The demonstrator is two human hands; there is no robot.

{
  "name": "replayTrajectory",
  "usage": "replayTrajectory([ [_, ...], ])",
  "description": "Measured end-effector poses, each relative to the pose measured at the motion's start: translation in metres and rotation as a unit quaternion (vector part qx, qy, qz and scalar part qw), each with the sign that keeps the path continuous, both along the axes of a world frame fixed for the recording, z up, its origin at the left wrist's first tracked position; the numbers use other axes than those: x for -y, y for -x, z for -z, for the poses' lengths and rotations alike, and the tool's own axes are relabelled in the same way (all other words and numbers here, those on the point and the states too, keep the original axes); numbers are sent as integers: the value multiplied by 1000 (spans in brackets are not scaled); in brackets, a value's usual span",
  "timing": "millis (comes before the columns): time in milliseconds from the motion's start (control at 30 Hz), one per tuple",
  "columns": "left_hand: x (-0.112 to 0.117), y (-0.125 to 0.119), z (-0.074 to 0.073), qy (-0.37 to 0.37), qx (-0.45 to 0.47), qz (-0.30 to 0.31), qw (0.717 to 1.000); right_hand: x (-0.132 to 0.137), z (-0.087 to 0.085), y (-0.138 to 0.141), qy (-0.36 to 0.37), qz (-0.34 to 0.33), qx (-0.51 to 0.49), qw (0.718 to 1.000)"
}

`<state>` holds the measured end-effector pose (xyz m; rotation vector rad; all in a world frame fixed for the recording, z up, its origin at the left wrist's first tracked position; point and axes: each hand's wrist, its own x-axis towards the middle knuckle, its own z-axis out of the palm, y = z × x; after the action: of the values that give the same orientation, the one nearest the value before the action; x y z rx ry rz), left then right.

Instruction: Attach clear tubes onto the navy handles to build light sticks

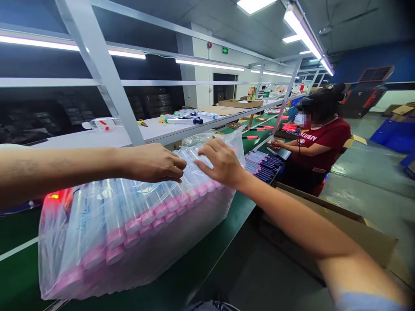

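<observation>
Left hand (151, 163) and right hand (221, 163) lie apart, unclamped, fingertips pressing lightly on the plastic bag (136, 259) of pink-capped tubes (142, 207), which sits steadily on the green bench (207, 242), lower left.

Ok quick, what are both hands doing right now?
Left hand: open, fingers slightly curled, resting on the clear plastic bag of pink-capped tubes.
Right hand: open, fingers spread on the bag.
</observation>
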<state>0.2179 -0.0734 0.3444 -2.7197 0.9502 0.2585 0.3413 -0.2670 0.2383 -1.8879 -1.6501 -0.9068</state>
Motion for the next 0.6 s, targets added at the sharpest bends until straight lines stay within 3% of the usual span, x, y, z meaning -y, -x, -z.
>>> replayTrajectory([
  [133,1,1,4,-10,64,35,997,15,15,56,57,53,-70,995],
  [233,3,3,8,-43,101,37,993,8,23,69,82,84,-86,989],
  [300,1,10,13,-45,133,-5,990,2,24,69,95,60,-100,989],
  [400,-6,35,25,4,185,-152,971,2,22,69,108,1,-184,977],
  [500,-11,66,40,44,104,-323,940,3,11,69,123,-85,-330,932],
  [567,-12,81,51,50,28,-378,924,-5,-8,63,96,-160,-462,867],
  [600,-12,85,56,54,9,-387,920,-13,-21,59,65,-194,-533,821],
])
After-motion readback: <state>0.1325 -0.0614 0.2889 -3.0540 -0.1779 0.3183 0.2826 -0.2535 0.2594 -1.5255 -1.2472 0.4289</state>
